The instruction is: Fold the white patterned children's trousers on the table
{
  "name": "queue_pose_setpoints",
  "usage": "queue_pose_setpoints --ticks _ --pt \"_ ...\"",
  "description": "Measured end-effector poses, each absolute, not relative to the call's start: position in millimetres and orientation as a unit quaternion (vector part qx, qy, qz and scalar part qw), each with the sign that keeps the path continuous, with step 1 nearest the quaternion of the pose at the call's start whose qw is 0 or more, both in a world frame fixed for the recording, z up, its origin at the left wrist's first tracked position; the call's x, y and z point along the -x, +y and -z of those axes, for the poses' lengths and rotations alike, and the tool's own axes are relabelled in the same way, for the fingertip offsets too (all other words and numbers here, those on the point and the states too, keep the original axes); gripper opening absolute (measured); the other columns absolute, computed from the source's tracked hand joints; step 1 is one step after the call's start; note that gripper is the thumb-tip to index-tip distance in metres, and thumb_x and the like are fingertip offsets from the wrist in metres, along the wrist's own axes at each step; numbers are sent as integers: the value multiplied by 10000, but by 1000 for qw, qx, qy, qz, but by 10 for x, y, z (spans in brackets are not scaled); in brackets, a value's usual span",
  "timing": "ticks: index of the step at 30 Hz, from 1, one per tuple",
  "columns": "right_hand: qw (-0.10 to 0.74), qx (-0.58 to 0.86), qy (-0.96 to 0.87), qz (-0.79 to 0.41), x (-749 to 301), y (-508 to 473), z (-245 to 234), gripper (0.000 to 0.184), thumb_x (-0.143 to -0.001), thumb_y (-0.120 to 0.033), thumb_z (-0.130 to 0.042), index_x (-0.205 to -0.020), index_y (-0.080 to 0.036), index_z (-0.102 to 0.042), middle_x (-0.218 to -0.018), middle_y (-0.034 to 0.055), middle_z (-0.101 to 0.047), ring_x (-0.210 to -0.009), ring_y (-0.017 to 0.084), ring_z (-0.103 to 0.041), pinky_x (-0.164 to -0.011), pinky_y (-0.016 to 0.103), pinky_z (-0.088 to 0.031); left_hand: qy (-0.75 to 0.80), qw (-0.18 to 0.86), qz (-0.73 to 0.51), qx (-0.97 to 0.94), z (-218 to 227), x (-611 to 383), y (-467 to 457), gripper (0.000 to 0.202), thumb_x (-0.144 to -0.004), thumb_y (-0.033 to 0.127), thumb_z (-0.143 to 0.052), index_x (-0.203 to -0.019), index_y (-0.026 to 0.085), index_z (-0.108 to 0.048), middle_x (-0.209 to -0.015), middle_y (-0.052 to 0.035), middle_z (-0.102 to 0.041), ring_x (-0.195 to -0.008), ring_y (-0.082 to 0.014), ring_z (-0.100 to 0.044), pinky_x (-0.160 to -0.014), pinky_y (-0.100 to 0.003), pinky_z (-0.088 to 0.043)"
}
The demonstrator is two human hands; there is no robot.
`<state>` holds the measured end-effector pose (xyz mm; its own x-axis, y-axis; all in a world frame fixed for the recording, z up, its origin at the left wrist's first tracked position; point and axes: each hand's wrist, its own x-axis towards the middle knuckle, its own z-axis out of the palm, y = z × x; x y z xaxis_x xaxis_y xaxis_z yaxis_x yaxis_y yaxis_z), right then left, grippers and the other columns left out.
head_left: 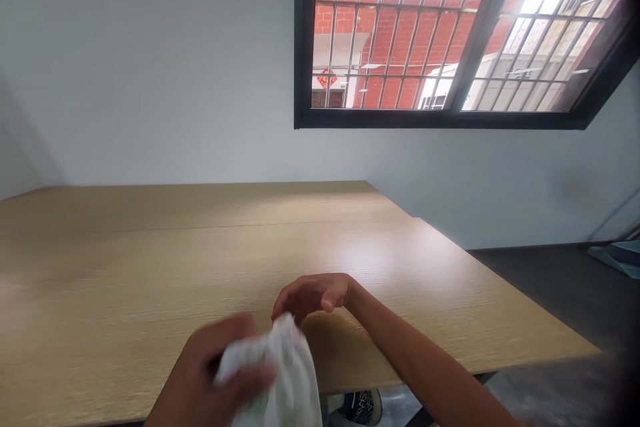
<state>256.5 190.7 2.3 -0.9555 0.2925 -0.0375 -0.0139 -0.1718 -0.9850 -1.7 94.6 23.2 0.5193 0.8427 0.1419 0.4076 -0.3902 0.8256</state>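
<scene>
A crumpled white cloth or bag [285, 373] hangs just above the near edge of the wooden table [200, 260]. My left hand [215, 373] is closed round its left side, blurred by motion. My right hand [310, 297] reaches in from the right with bent wrist, fingers curled down and pinching the top of the white cloth. The lower part of the cloth hangs over the table edge.
The long light-wood table runs back to a white wall. A barred window [450, 33] with a dark frame shows a red brick building. Dark floor [550, 280] lies to the right, and a shoe [363, 407] shows under the table edge.
</scene>
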Motion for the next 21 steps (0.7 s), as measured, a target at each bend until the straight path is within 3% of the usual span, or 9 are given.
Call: queue_pose_setpoints --ticks 2,6,10,13,15,17,19,21 --pt "151 142 -625 -752 -2601 1907 -17 872 -386 -636 -910 -1059 -145 -652 -1027 134 -699 -930 267 -660 -824 360 -509 435 349 -314 -768 -354 -177 1292 435 -820 555 -667 -618 197 -524 -630 8 -514 -590 -175 -479 -504 -274 -361" --pt "302 259 -599 -694 -2697 1964 -28 487 -636 -451 -872 -945 -131 -674 -869 64 -701 -798 181 -648 -736 287 -507 417 344 -228 -810 -506 -343 1932 422 -826 523 -627 -598 186 -516 -589 18 -465 -541 -145 -402 -483 -250 -270" --pt "393 329 -538 -669 -2817 2099 -14 375 -694 -395 -830 -920 -140 -675 -810 18 -671 -715 133 -612 -642 231 -478 362 417 -146 -821 -423 -159 2376 332 -763 501 -699 -700 184 -622 -676 12 -562 -601 -162 -496 -514 -232 -335" --pt "456 394 -509 -615 -2907 2215 53 361 -718 -430 -793 -896 -146 -659 -770 2 -645 -663 120 -578 -595 226 -456 371 449 -175 -793 -249 -48 2652 358 -765 535 -690 -776 181 -641 -740 -2 -600 -671 -190 -558 -571 -247 -408" --pt "485 462 -508 -542 -2958 2285 115 323 -770 -440 -733 -901 -157 -649 -762 6 -641 -655 132 -571 -580 242 -455 405 404 -241 -784 -102 -72 2804 368 -791 537 -649 -875 179 -646 -792 -20 -609 -727 -219 -586 -624 -285 -453" --pt "495 550 -520 -427 -3004 2339 172 275 -821 -407 -668 -968 -175 -643 -837 33 -667 -716 165 -599 -620 284 -490 454 280 -327 -780 46 -158 2907 387 -802 487 -617 -1031 175 -640 -929 -66 -621 -875 -274 -605 -742 -360 -492" --pt "486 622 -550 -272 -3046 2363 210 273 -836 -348 -641 -1060 -193 -629 -1010 79 -681 -859 211 -626 -742 359 -527 481 142 -386 -774 166 -256 2944 425 -793 423 -605 -1145 186 -620 -1103 -112 -596 -1046 -322 -574 -868 -432 -484" --pt "454 643 -601 -138 -3074 2356 222 290 -826 -293 -644 -1100 -201 -623 -1144 110 -656 -989 246 -615 -864 424 -517 459 105 -378 -797 237 -320 2912 368 -810 392 -582 -1125 208 -631 -1147 -111 -589 -1049 -311 -579 -888 -436 -489"
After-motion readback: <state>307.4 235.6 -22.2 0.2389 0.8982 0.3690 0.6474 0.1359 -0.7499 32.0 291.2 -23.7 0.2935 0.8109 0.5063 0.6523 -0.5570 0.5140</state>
